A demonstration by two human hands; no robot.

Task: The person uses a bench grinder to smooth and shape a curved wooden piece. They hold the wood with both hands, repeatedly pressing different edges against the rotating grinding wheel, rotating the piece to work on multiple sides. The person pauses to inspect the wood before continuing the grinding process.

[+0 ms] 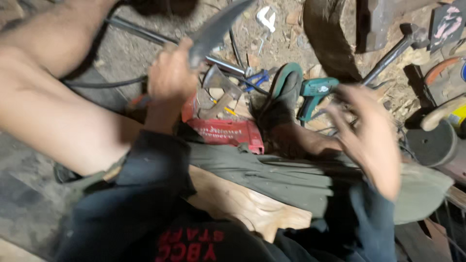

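- Pale carved wooden block (242,204): lies across the person's lap, nearest the viewer, partly under olive-green trouser cloth.
- Right hand (371,140): blurred, fingers spread and holding nothing, above and to the right of the wooden block.
- Left hand (170,75): beyond the block's left end, fist clamped round the base of a dark grey curved metal blade (216,29) that points up and away; the two hands are well apart.
- Red rectangular tool case (225,131): on the ground just beyond the block, below the left hand.
- Small hatchet with wooden handle (221,92): rests on top of the red case.
- Foot in a green-edged sandal (284,97): just right of the case.
- Teal power drill (313,94): beside the sandal, farther from the block.
- Steel hammer (395,51): farthest, on the dirt floor beyond the drill.
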